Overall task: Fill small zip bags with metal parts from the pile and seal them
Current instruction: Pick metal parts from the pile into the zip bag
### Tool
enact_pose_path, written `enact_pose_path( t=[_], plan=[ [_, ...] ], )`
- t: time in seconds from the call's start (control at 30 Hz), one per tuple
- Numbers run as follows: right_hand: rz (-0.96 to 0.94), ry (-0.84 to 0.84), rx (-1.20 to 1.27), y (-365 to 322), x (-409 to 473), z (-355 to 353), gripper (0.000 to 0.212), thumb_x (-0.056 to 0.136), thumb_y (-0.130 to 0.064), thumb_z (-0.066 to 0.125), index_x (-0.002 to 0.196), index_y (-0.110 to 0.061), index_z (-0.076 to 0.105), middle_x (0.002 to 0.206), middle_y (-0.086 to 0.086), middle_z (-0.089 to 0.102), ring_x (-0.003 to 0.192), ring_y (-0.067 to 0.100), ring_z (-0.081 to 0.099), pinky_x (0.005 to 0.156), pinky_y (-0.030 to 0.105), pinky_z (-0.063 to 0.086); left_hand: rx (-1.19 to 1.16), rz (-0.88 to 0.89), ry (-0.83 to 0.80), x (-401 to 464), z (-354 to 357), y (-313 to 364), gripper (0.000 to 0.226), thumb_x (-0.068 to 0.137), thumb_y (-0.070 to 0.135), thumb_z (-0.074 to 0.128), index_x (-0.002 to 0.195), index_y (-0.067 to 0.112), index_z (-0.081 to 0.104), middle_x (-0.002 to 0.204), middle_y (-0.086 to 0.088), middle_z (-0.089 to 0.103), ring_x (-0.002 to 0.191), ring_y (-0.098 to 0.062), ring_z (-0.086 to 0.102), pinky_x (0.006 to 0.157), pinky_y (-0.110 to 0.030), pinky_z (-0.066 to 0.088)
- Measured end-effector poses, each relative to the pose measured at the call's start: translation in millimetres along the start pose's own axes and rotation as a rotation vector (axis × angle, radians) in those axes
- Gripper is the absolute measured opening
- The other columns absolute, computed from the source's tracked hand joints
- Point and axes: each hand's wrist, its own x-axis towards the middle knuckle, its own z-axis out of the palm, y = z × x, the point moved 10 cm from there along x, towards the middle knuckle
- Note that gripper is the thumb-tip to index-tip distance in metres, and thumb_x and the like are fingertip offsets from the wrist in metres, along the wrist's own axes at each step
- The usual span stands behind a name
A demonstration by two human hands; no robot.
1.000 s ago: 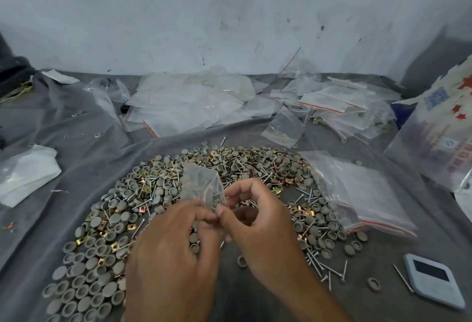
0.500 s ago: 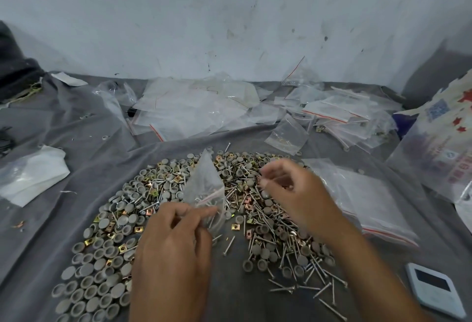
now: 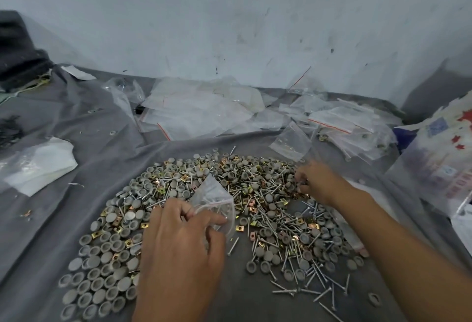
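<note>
Left hand (image 3: 178, 247) pinches a small zip bag (image 3: 214, 200) at its red-striped mouth, thumb and fingers curled on the plastic; bag held just above the near middle of the pile (image 3: 224, 209), a few screws visible inside. Right hand (image 3: 316, 181) reaches to the pile's far right edge, fingers curled down among the parts; blurred, so whether it grips anything I cannot tell. Pile of grey caps, screws and brass clips lies on grey cloth (image 3: 76, 219). Empty zip bags (image 3: 204, 109) heaped beyond.
</note>
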Motion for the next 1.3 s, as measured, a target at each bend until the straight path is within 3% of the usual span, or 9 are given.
enact_pose_path(
  t=[0.13,0.33,0.47,0.63,0.8,0.9,1.07,1.2,1.3],
  plan=[
    [-0.009,-0.018,0.029,-2.5,-2.2,-0.4,0.033,0.09,-0.018,0.071,0.075,-0.035,0.047,0.094,-0.009,0.043,0.086,0.014,0.049,0.06,0.017,0.027,-0.002,-0.005,0.014,-0.1,-0.9,1.4,0.019,0.073,0.012,0.075,0.081,0.03,0.078,0.08,0.006,0.042,0.078,-0.019,0.044,0.069,-0.041,0.045],
    [-0.007,0.066,0.22,-15.7,-18.6,-33.4,0.018,0.087,-0.018,0.075,0.082,-0.025,0.06,0.094,0.0,0.064,0.085,0.016,0.062,0.063,0.023,0.04,-0.032,-0.017,0.003,0.5,0.7,-1.1,0.018,0.076,0.014,0.073,0.084,0.03,0.078,0.08,0.007,0.041,0.08,-0.018,0.043,0.07,-0.041,0.044],
    [0.126,0.151,0.964,-15.3,-54.3,-46.1,0.002,0.091,-0.017,0.069,0.092,-0.019,0.069,0.079,-0.005,0.073,0.064,0.012,0.061,0.058,0.024,0.048,-0.042,-0.018,-0.003,0.8,1.5,-1.1,0.018,0.077,0.02,0.071,0.088,0.033,0.076,0.082,0.012,0.039,0.083,-0.013,0.041,0.073,-0.038,0.042],
    [0.379,-0.137,1.972,-60.6,-91.9,7.9,0.01,0.088,-0.009,0.059,0.097,-0.009,0.056,0.085,0.008,0.063,0.069,0.013,0.063,0.049,0.019,0.047,-0.023,-0.031,-0.059,-2.4,9.2,1.7,0.018,0.081,0.031,0.061,0.093,0.04,0.072,0.086,0.017,0.038,0.087,-0.009,0.039,0.074,-0.032,0.039],
    [0.445,-0.334,2.41,-114.1,-114.7,18.9,0.016,0.085,-0.005,0.05,0.099,-0.005,0.056,0.085,0.01,0.06,0.068,0.014,0.06,0.044,0.017,0.045,-0.002,-0.027,-0.085,-3.0,13.2,5.0,0.018,0.083,0.032,0.061,0.095,0.042,0.07,0.088,0.015,0.041,0.089,-0.01,0.04,0.075,-0.032,0.042],
    [0.354,-0.365,2.393,-133.6,-121.9,9.8,0.022,0.083,-0.003,0.06,0.105,-0.006,0.061,0.091,0.01,0.064,0.072,0.015,0.064,0.045,0.017,0.047,0.007,-0.021,-0.096,-3.1,15.5,6.9,0.018,0.083,0.034,0.061,0.096,0.043,0.07,0.089,0.017,0.039,0.089,-0.009,0.039,0.077,-0.03,0.041],
    [0.11,-0.363,2.215,-164.9,-134.0,-17.0,0.016,0.084,-0.001,0.064,0.092,-0.01,0.074,0.092,0.01,0.07,0.075,0.015,0.067,0.048,0.018,0.049,0.012,-0.014,-0.101,-2.8,19.0,8.1,0.016,0.087,0.037,0.061,0.1,0.041,0.07,0.089,0.018,0.038,0.09,-0.008,0.038,0.079,-0.031,0.041],
    [-0.086,0.019,1.428,-167.5,-145.6,-49.0,0.016,0.085,-0.01,0.075,0.084,-0.026,0.075,0.083,-0.003,0.074,0.067,0.005,0.064,0.057,0.017,0.049,0.012,-0.011,-0.116,-4.2,21.3,3.8,0.027,0.084,0.047,0.051,0.106,0.038,0.064,0.09,0.02,0.034,0.091,-0.007,0.036,0.076,-0.029,0.036],
    [-0.254,0.362,0.955,-176.4,-164.1,-79.1,0.021,0.085,-0.008,0.076,0.085,-0.03,0.072,0.085,-0.013,0.073,0.078,0.005,0.069,0.065,0.013,0.05,-0.006,0.013,-0.126,-4.2,20.8,3.8,0.033,0.084,0.053,0.051,0.114,0.041,0.058,0.091,0.023,0.035,0.091,-0.006,0.039,0.077,-0.03,0.039]
  ],
)
